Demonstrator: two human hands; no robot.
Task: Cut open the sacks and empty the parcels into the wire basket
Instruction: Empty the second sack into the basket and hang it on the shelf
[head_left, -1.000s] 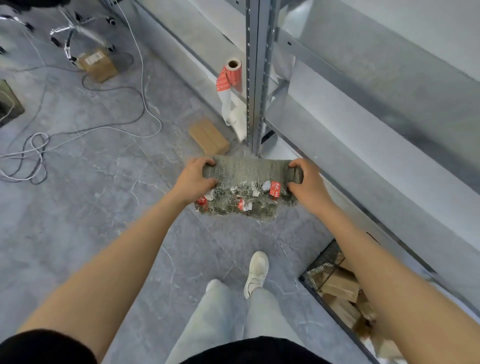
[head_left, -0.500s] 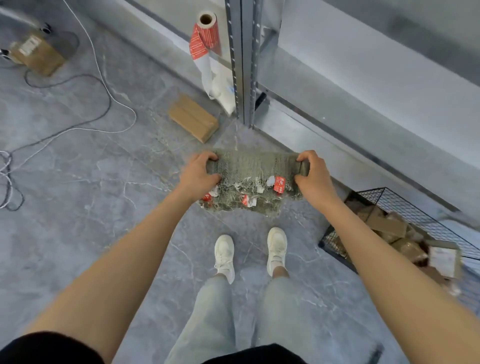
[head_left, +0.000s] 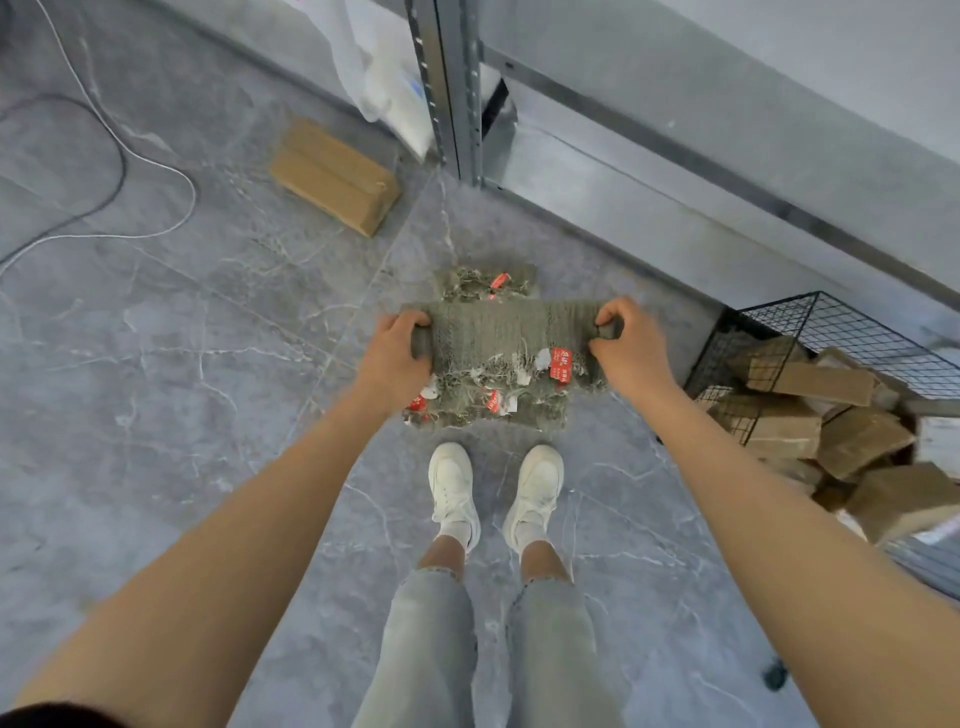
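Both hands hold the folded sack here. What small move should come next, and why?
Probably lower the sack onto what looks like a second sack on the floor just ahead. The left hand and right hand grip its ends, it looks flat and empty, and parcels already lie in the basket.

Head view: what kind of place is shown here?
Probably a parcel storeroom or sorting area: a wire basket holds brown cardboard parcels, a metal shelving rack stands on the grey floor, and the left hand and right hand hold a woven sack.
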